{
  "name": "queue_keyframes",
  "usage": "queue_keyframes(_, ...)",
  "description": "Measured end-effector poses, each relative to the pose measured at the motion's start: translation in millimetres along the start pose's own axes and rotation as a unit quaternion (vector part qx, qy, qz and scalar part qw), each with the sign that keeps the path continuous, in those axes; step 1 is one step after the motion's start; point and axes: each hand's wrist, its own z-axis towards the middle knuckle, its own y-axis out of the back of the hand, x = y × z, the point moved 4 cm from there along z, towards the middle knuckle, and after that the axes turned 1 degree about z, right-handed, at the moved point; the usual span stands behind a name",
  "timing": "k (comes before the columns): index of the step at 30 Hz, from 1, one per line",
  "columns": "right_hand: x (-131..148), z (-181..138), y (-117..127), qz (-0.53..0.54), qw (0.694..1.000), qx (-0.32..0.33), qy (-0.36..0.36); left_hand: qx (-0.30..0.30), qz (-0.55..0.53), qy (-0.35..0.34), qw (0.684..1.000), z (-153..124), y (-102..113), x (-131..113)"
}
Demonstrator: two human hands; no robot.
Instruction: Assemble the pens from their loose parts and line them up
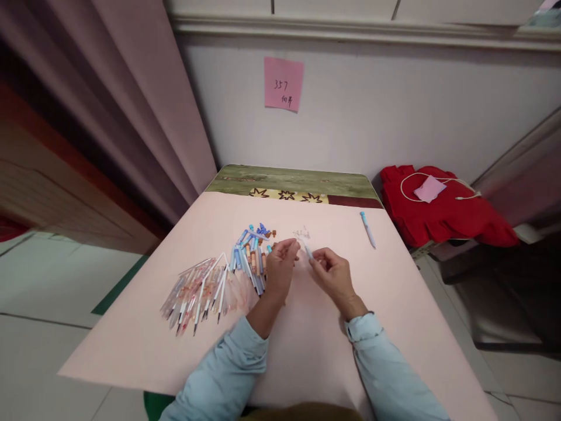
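Note:
Between the finger and thumb of my right hand (pixel 335 276) is a pale pen barrel (pixel 308 251), slanting up to the left. My left hand (pixel 280 266) is pinched close to the barrel's upper end; whatever it holds is too small to make out. Just beyond my fingertips lies a small heap of thin, wiry pieces, apparently springs (pixel 302 233). Beside my left hand, partly hidden by it, are blue and orange pen barrels (pixel 249 257), with small blue caps (pixel 263 228) and brown caps (pixel 274 233) behind them. One assembled-looking blue pen (pixel 367 230) lies apart on the right.
Clear pen parts and white refills (pixel 201 292) are spread at the left of the pink-covered table (pixel 324 362). A pink note (pixel 284 85) is on the wall ahead. To the right sits a red cushion (pixel 473 216) with a white cable; a curtain (pixel 131 76) hangs at the left.

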Motion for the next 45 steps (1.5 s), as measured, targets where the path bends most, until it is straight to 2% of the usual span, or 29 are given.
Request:
queue_keyframes(3, -1.4, 3.9, 23.4, -0.089, 0.993, -0.073, -0.037, -0.009, 0.051, -0.03, 0.998, -6.5, 1.1, -2.9)
queue_keyframes(6, -4.8, 5.1, 42.1, -0.188, 0.973, -0.103, -0.086, 0.013, 0.104, -0.069, 0.992, -14.9, -2.9, -7.4)
queue_keyframes(9, -8.7, 3.8, 50.6, -0.258, 0.952, -0.099, -0.13, 0.095, 0.163, -0.12, 0.975, -25.7, -12.9, -11.5)
queue_keyframes(13, -11.7, 3.3, 50.8, -0.309, 0.935, -0.084, -0.154, 0.223, 0.241, -0.167, 0.93, -38.9, -27.1, -7.3)
queue_keyframes(17, -14.3, 5.0, 48.5, -0.339, 0.924, -0.075, -0.159, 0.276, 0.314, -0.184, 0.889, -42.7, -33.1, 2.3)
queue_keyframes(22, -16.1, 5.1, 47.1, -0.372, 0.914, -0.08, -0.14, 0.276, 0.35, -0.199, 0.873, -41.5, -33.1, 5.8)
queue_keyframes(37, -14.4, 1.4, 49.3, -0.432, 0.888, -0.09, -0.132, 0.285, 0.383, -0.221, 0.85, -48.5, -35.5, 3.9)
queue_keyframes(39, -12.9, 0.7, 50.8, -0.426, 0.89, -0.1, -0.127, 0.279, 0.371, -0.22, 0.858, -49.9, -35.7, -1.3)
queue_keyframes(42, -7.8, 0.8, 52.0, -0.389, 0.907, -0.139, -0.088, 0.247, 0.33, -0.201, 0.889, -47.4, -28.8, -19.6)
queue_keyframes(45, 0.6, -0.6, 44.6, -0.328, 0.931, -0.16, -0.016, 0.176, 0.317, -0.182, 0.914, -34.7, -2.7, -47.4)
